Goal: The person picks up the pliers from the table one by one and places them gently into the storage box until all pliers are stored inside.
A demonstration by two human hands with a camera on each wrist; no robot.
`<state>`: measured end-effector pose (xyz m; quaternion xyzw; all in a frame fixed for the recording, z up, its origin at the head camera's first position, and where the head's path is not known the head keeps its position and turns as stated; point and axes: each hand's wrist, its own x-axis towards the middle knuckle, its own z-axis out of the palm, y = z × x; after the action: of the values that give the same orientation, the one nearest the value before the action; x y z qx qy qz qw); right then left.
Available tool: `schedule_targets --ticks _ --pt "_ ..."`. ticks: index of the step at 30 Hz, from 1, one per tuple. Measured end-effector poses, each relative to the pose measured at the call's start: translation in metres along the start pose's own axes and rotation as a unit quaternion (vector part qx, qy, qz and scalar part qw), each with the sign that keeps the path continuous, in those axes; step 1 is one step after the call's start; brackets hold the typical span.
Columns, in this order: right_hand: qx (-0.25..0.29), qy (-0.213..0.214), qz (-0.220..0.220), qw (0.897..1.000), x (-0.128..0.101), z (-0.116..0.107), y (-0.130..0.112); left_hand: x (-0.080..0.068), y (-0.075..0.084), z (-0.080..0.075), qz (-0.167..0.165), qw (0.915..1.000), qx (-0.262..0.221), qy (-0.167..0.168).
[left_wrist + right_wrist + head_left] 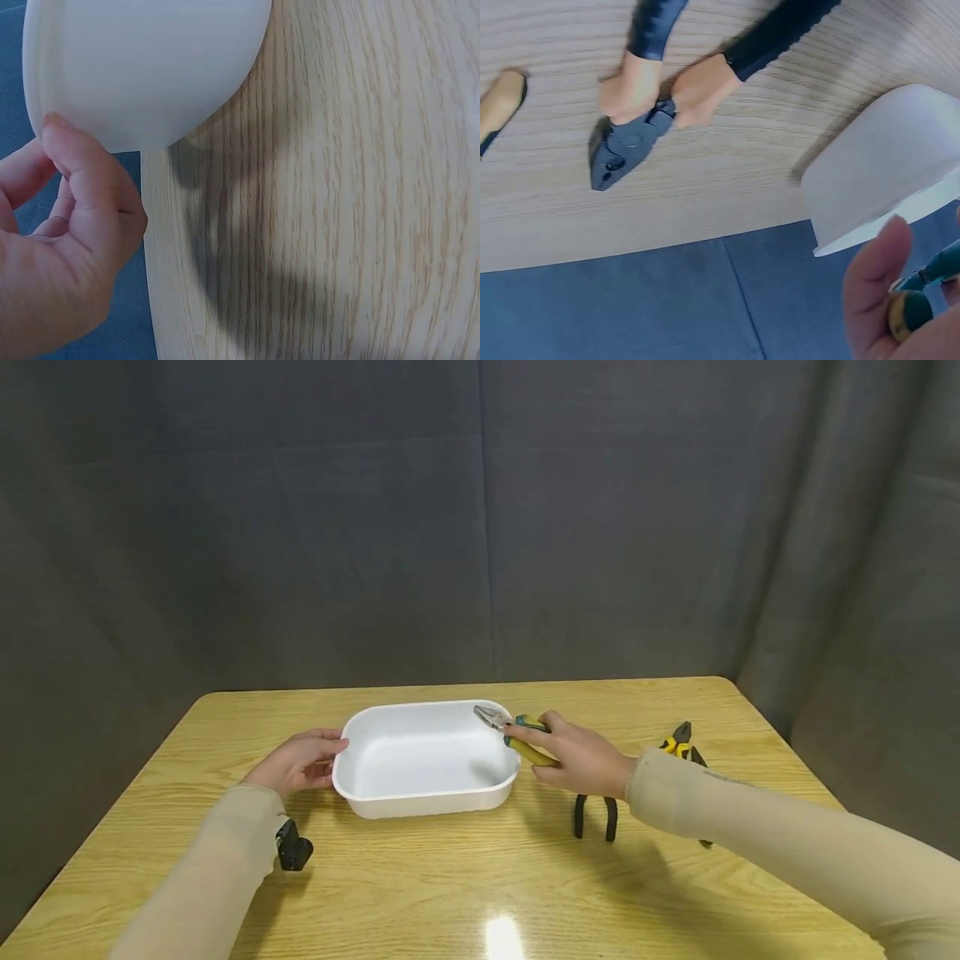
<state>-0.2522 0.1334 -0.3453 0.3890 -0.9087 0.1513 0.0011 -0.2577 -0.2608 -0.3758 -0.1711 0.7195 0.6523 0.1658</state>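
White tray (420,797), three pliers (517,735)

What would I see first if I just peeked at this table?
Probably the white tray in the middle of the wooden table, with the left hand touching its left rim. Next, the right hand holding green and yellow pliers over the tray's right rim. Two more pliers lie on the table to the right: black-handled pliers and yellow and black pliers.
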Motion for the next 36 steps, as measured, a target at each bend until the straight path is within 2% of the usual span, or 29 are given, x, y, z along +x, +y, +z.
schedule_targets --ticks 13,19,28,36 --pt "-0.033 0.016 -0.052 0.998 0.016 0.002 -0.007 0.001 -0.002 0.004 0.011 0.9999 0.006 -0.002" --pt "-0.038 0.001 -0.068 0.997 0.026 0.004 -0.013 -0.002 -0.003 0.002 0.019 0.9997 0.015 -0.003" --pt "-0.044 -0.02 -0.079 0.996 0.042 0.005 -0.025 -0.004 -0.002 0.001 0.005 0.9999 0.009 0.008" --pt "-0.054 -0.034 -0.082 0.995 0.052 0.009 -0.023 -0.004 -0.002 0.005 0.002 0.9999 0.003 0.012"
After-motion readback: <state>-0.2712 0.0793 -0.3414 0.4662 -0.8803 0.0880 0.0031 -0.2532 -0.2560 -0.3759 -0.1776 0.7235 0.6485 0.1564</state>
